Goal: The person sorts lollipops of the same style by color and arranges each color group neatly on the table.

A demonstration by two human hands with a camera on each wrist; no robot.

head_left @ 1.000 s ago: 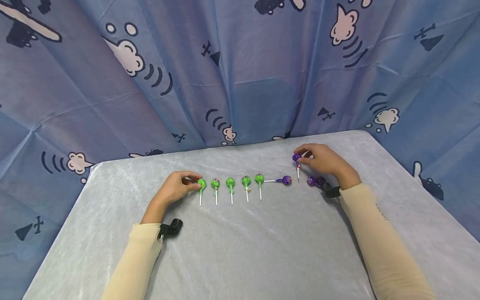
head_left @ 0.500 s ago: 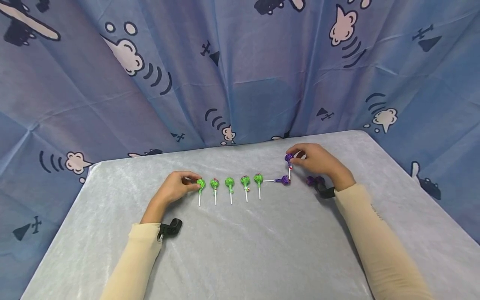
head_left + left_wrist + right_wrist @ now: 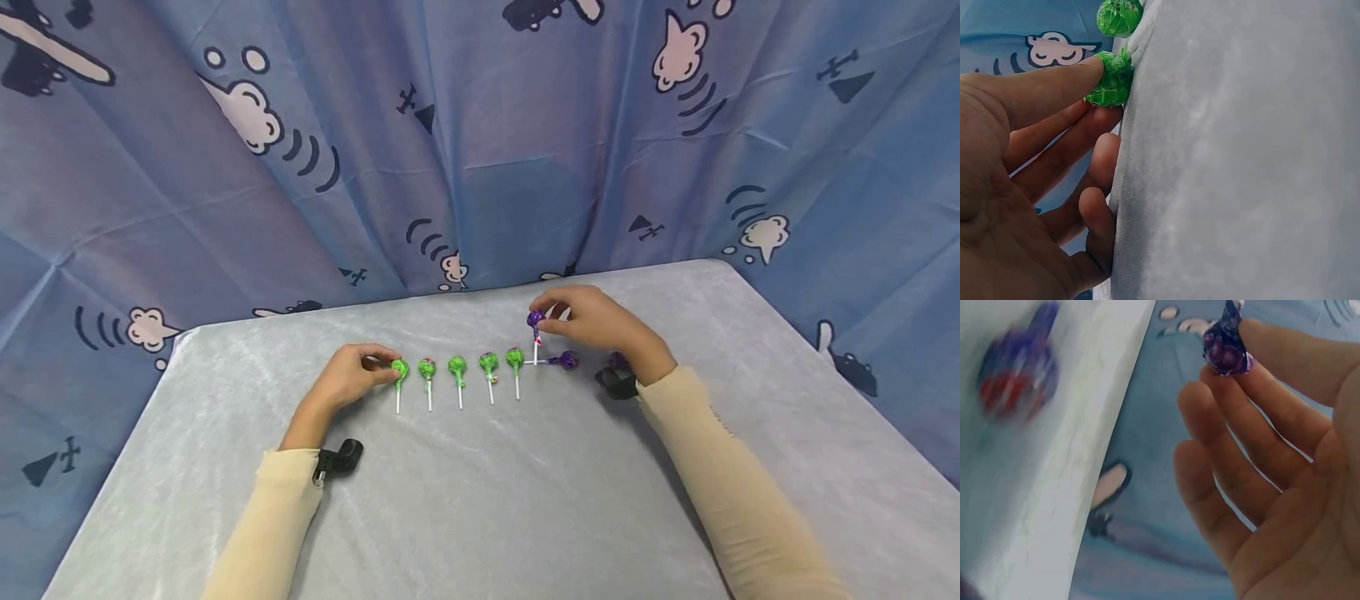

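Observation:
My left hand (image 3: 351,377) pinches the wrapped head of the leftmost green lollipop (image 3: 400,371) between thumb and fingers; the left wrist view shows the thumb on its green wrapper (image 3: 1113,84). Several green lollipops stretch rightward from it in a row, heads away from me and white sticks toward me, ending with one green lollipop (image 3: 514,358). Just beyond that end, my right hand (image 3: 588,318) pinches a purple lollipop (image 3: 536,320) by its head, stick pointing down toward me. Below it lies another purple lollipop (image 3: 568,360), its stick pointing left and overlapped by the held one's stick.
Partly hidden behind the right wrist's black camera (image 3: 617,383) is more purple candy (image 3: 618,360). A light grey cloth covers the table (image 3: 465,500). A blue patterned curtain (image 3: 510,167) hangs along the table's far edge.
My right hand has carried its purple lollipop leftward, from right of the lying purple one to beside the last green one. The left hand has stayed on the leftmost green lollipop.

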